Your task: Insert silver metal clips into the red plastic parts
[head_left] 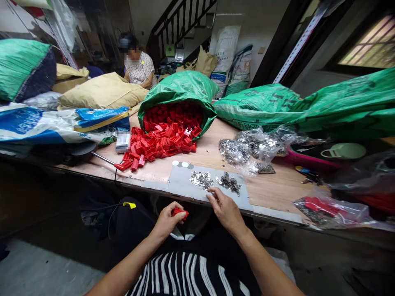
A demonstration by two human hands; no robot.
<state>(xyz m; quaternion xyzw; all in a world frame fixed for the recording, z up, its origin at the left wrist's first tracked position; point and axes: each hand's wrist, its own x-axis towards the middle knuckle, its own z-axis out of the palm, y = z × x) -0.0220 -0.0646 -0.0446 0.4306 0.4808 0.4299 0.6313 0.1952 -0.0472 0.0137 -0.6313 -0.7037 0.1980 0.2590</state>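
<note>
My left hand [170, 218] is closed on a small red plastic part [180, 213], held above my lap just off the table's front edge. My right hand [224, 207] hovers at that edge, thumb and index fingertip nearly together; whatever they pinch is too small to make out. Right beyond those fingertips, a pile of shiny flat metal pieces [201, 180] lies on a grey sheet [179, 181]. Beside it is a second pile of darker small metal pieces [228, 183]. Many more red plastic parts [157, 146] spill from a green woven sack [185, 84] onto the tabletop.
Clear bags of metal pieces [247, 148] lie at the right, near a pink basket [308, 158]. A red-tipped tool [123, 165] with a metal shaft rests at the left edge. Across the table sits another person [140, 68]. Green sacks [262, 102] line the back.
</note>
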